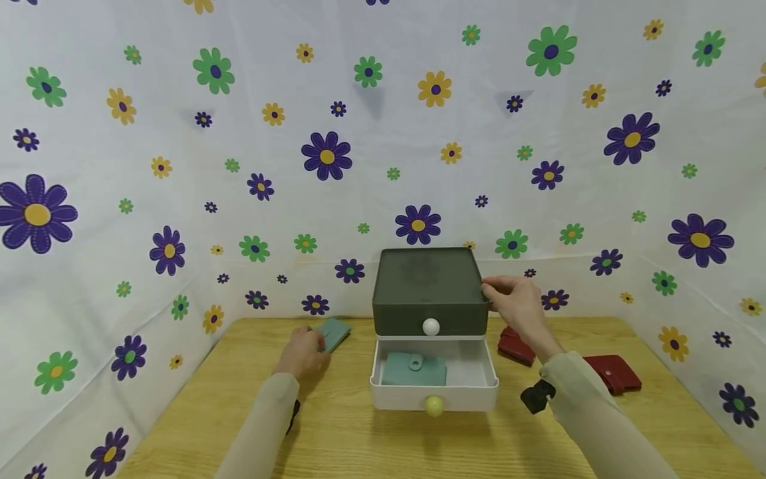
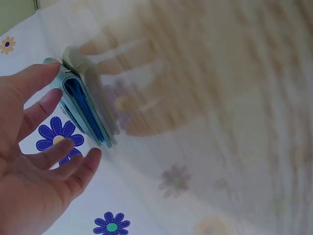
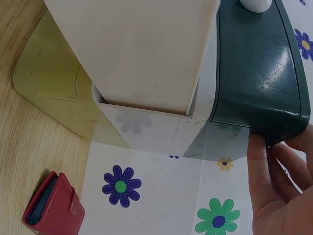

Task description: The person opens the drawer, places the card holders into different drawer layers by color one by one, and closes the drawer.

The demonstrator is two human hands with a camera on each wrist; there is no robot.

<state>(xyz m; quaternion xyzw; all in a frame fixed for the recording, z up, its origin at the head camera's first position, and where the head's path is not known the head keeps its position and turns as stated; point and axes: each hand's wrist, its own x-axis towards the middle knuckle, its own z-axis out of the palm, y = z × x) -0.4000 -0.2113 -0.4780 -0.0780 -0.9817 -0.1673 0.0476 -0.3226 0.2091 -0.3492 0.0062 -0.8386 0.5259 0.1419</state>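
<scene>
My left hand is at a light blue wallet on the table's left. In the left wrist view, the hand's fingers are spread and the thumb side meets the end of this wallet. My right hand grips the upper right edge of a small drawer unit with a dark green top. In the right wrist view its fingertips lie against the dark green side. Below, the white drawer is pulled out, and a second light blue wallet with a snap strap lies in it.
Right of the drawer unit lie a red wallet and another red wallet. The green drawer has a white knob, the white one a yellow-green knob. A flower-printed cloth hangs behind the wooden table.
</scene>
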